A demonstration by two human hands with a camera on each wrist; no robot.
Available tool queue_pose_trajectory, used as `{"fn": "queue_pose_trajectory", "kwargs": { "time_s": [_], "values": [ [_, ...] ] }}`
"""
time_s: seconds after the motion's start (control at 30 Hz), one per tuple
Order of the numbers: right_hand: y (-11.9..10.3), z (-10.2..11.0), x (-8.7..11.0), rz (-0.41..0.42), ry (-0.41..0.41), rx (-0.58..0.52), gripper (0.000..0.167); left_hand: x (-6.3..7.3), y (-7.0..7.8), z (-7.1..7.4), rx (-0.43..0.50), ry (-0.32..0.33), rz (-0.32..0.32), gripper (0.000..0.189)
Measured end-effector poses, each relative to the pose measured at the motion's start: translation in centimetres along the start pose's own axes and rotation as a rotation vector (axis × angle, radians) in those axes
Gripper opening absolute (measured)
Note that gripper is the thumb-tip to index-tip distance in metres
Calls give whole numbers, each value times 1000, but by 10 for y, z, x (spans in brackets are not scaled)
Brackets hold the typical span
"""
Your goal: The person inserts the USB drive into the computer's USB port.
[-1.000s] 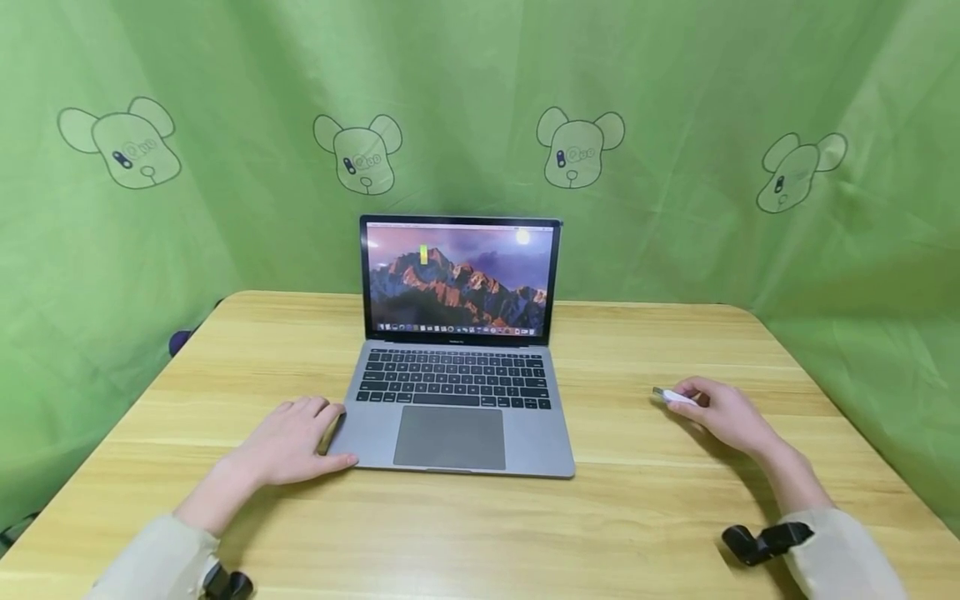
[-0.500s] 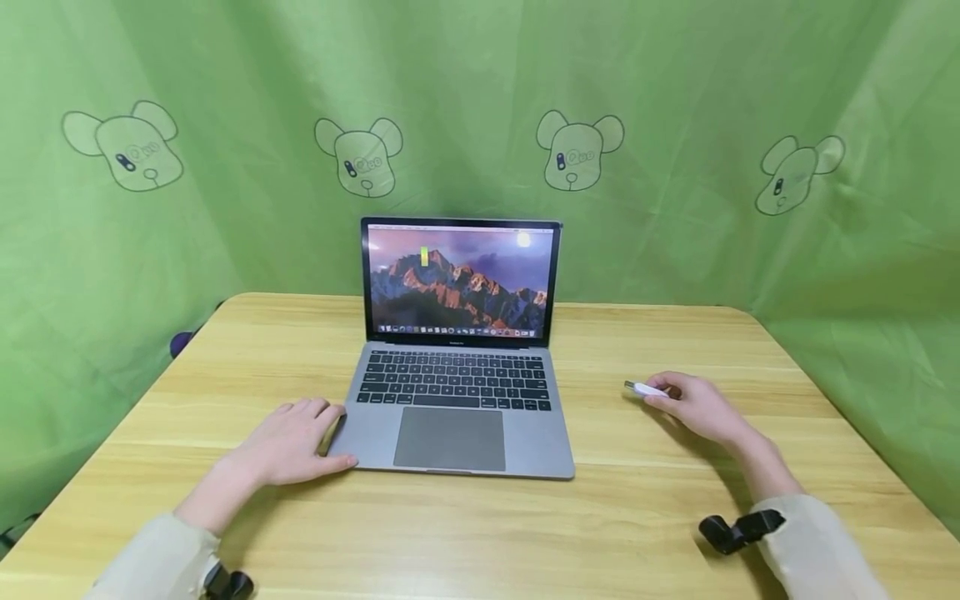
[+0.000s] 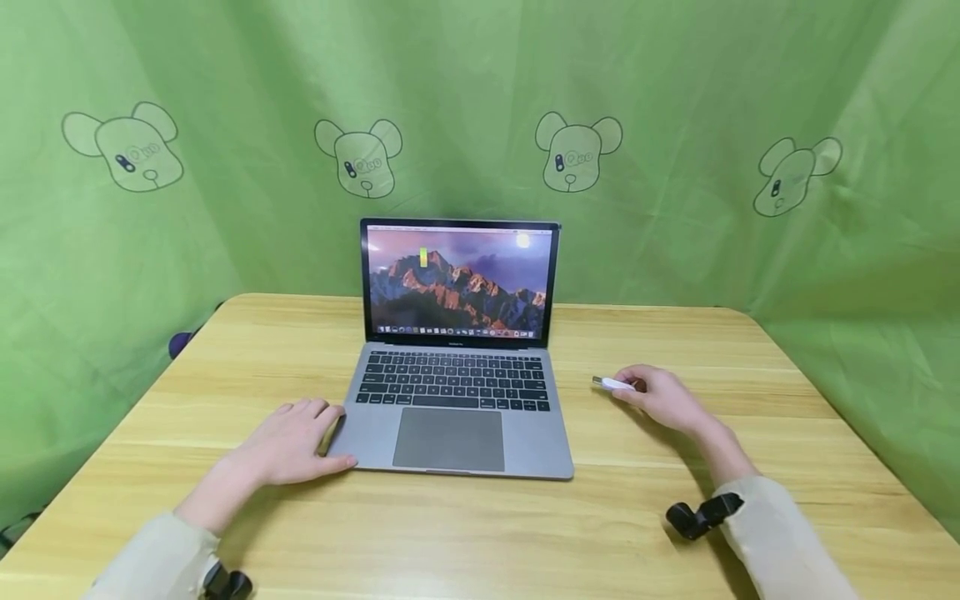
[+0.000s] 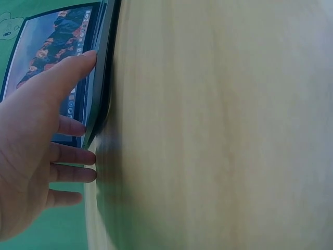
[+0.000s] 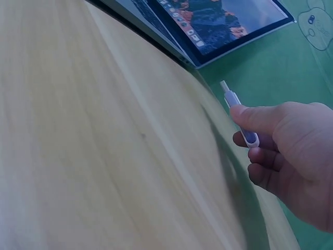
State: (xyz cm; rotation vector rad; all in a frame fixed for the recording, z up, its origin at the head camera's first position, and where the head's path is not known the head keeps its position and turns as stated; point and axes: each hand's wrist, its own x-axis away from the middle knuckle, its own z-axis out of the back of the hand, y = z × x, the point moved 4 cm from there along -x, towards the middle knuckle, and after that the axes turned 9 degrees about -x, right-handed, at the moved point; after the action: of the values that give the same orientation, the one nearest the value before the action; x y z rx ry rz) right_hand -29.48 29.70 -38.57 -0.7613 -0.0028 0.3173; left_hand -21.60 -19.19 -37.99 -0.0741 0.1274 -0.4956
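usb stick (image 3: 613, 384): near the laptop (image 3: 450, 400), off its right edge and not touching it, the metal plug (image 3: 597, 381) bare and pointing roughly that way.
right hand (image 3: 663, 402): grasping the usb stick, thumb against index finger; only fingertips have it, so i judge that a bump on the metal plug could twist it in the pinch or pop it loose.
right edge of the laptop: i can't make out a port there on my feeds; a slanted contact would, i think, scrape the metal plug along the side.
height: the usb stick looks lifted off the table (image 3: 465, 542), but i can't read the gap well, so misjudging the level seems an easy mistake.
left hand (image 3: 288, 442): released rather than clenched, thumb laid at the front left corner of the laptop, fingers spread by its left side.
sliding: that touch looks light to me; a firm shove from the right might skid or turn the laptop on the wood.
screen (image 3: 461, 279): raised and lit; a jolt below could set it wobbling.
right wrist camera (image 3: 684, 521): hangs low at the sleeve; if i let the forearm sink, it could knock the table and jerk my aim.
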Motion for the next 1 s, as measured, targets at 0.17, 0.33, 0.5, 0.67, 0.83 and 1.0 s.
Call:
{"fn": "queue_pose_trajectory", "kwargs": {
  "time_s": [0.17, 0.33, 0.5, 0.67, 0.83, 1.0],
  "values": [
    [-2, -9, -6, 19, -11, 7, 22, -1, 0, -1, -10, -6, 0, 77],
    [-5, -15, -11, 28, -10, 6, 18, -2, 1, -1, -13, -10, 3, 77],
    [-8, -19, -17, 38, -3, 16, 17, -1, 0, 0, -10, -8, 2, 78],
    [-10, -23, -24, 56, 2, 26, 15, -1, 0, -1, -11, -2, 3, 78],
    [-10, -27, -29, 67, 21, 49, 14, 0, 1, -1, -14, 3, 1, 77],
    [-11, -29, -35, 70, 33, 45, 16, -1, 0, -1, -16, 3, 0, 77]
  ]
}}
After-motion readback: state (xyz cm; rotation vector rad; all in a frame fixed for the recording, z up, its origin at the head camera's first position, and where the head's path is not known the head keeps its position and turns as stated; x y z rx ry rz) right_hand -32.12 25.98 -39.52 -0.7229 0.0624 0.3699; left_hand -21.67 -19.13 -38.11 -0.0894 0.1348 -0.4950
